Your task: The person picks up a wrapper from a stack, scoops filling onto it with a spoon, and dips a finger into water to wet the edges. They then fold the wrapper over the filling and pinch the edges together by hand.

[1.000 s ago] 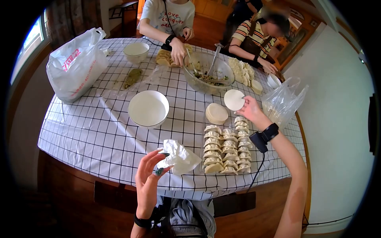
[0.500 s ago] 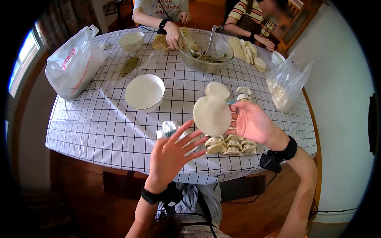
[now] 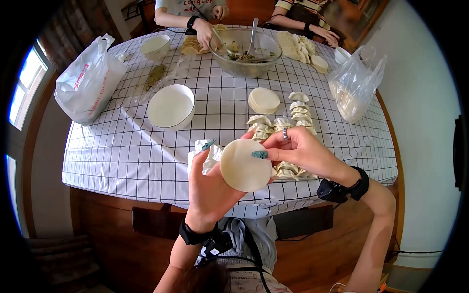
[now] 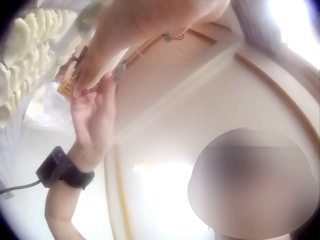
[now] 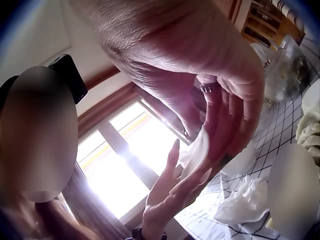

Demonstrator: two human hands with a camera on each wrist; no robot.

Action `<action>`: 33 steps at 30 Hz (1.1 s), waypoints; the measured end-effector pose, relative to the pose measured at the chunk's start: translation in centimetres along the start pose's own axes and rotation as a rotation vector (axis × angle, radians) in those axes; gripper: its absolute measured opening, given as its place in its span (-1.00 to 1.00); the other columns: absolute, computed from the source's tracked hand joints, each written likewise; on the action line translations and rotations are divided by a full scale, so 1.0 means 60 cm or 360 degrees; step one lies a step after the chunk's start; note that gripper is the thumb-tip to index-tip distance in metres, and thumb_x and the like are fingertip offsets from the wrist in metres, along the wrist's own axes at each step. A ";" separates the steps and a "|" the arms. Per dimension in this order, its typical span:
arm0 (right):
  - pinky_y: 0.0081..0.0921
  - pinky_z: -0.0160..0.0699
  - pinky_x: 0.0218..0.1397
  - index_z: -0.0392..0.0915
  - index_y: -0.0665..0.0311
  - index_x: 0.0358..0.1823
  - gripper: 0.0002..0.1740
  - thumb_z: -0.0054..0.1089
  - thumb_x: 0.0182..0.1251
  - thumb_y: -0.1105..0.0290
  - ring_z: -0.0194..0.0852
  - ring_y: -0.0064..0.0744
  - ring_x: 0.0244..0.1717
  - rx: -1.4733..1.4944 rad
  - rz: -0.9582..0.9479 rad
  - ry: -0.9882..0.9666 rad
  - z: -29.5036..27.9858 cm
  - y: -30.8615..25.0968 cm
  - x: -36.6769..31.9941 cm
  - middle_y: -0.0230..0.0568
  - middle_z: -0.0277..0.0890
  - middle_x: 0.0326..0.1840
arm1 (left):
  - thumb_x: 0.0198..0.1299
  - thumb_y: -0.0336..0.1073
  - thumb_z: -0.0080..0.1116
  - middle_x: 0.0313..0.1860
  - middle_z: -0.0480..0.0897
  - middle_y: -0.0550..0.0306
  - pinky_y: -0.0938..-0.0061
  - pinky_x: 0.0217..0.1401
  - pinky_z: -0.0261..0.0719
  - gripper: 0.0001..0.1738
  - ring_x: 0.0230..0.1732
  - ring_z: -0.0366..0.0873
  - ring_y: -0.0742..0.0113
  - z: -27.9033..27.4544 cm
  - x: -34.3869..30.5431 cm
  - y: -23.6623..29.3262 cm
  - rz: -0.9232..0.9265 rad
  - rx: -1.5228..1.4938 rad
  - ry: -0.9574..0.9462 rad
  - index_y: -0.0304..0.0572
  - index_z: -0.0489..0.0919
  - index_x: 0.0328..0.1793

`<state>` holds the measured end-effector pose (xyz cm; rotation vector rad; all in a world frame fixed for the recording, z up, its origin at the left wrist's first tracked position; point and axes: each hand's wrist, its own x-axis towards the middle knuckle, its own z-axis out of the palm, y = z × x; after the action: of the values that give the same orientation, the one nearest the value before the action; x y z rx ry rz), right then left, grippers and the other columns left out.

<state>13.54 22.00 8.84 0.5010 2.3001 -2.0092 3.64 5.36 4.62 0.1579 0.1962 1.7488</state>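
Note:
In the head view a round white dough wrapper lies against the fingers of my left hand, whose thumb stands up beside it. My right hand pinches the wrapper's right edge, thumb on top. The right wrist view shows the wrapper edge-on between my right hand and my left hand. Beyond the hands are a stack of wrappers and rows of folded dumplings, partly hidden by my right hand. Crumpled white paper lies behind my left thumb.
A white bowl stands left of the wrapper stack. Farther back are a glass bowl of filling, a smaller bowl and more dough pieces. Plastic bags stand at both sides. Two people sit across the table.
My right hand has brought the wrapper from beside the stack down to my left hand. The left hand, spread apart from it half a second ago, now lies under the wrapper.

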 end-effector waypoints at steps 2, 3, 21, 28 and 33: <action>-0.61 0.50 -0.16 0.55 0.49 -0.25 -0.75 0.19 0.19 0.39 0.49 -0.62 -0.28 -0.0054 0.0005 0.0038 0.002 -0.007 -0.002 -0.25 0.56 -0.33 | 0.12 0.20 -0.30 0.34 0.18 -0.03 0.02 0.34 0.10 -0.15 0.32 0.17 0.10 0.004 0.002 -0.002 -0.0011 -0.0009 0.0012 -0.20 -0.01 0.43; -0.61 0.50 -0.16 0.56 0.50 -0.28 -0.76 0.21 0.17 0.39 0.49 -0.62 -0.31 -0.0110 0.0008 0.0078 0.003 -0.010 -0.003 -0.25 0.56 -0.35 | 0.12 0.19 -0.31 0.34 0.17 -0.02 0.05 0.35 0.10 -0.16 0.33 0.16 0.12 0.005 0.002 -0.003 -0.0020 -0.0018 0.0020 -0.21 0.00 0.42; -0.67 0.49 -0.32 0.52 0.46 -0.32 -0.83 0.14 0.21 0.45 0.53 -0.60 -0.37 -0.0358 -0.0159 0.0265 0.017 -0.074 -0.013 -0.27 0.55 -0.44 | 0.14 0.17 -0.23 0.31 0.20 -0.11 -0.05 0.36 0.06 -0.20 0.33 0.16 0.00 -0.025 -0.004 -0.024 -0.0120 -0.0231 0.0131 -0.23 0.06 0.38; -0.65 0.54 -0.49 0.50 0.49 -0.30 -0.81 0.13 0.22 0.43 0.55 -0.56 -0.41 -0.0255 0.0242 0.0003 0.038 -0.074 -0.015 -0.21 0.52 -0.39 | 0.16 0.18 -0.21 0.43 0.02 -0.01 -0.18 0.38 -0.15 -0.19 0.41 0.01 0.00 -0.011 0.005 -0.021 -0.0089 -0.0467 -0.0121 -0.06 -0.04 0.45; -0.68 0.51 -0.28 0.48 0.43 -0.16 -0.78 0.13 0.17 0.50 0.53 -0.60 -0.35 -0.0331 0.0265 0.0039 0.027 -0.058 -0.021 -0.26 0.53 -0.27 | 0.17 0.14 -0.23 0.44 -0.01 0.03 -0.23 0.37 -0.16 -0.19 0.40 0.04 0.02 -0.023 -0.004 -0.026 -0.0144 -0.0518 -0.0065 -0.03 -0.11 0.47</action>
<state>13.47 19.79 12.24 0.6784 2.3576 -1.6773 4.86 5.32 2.94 -0.0518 -0.1103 1.6611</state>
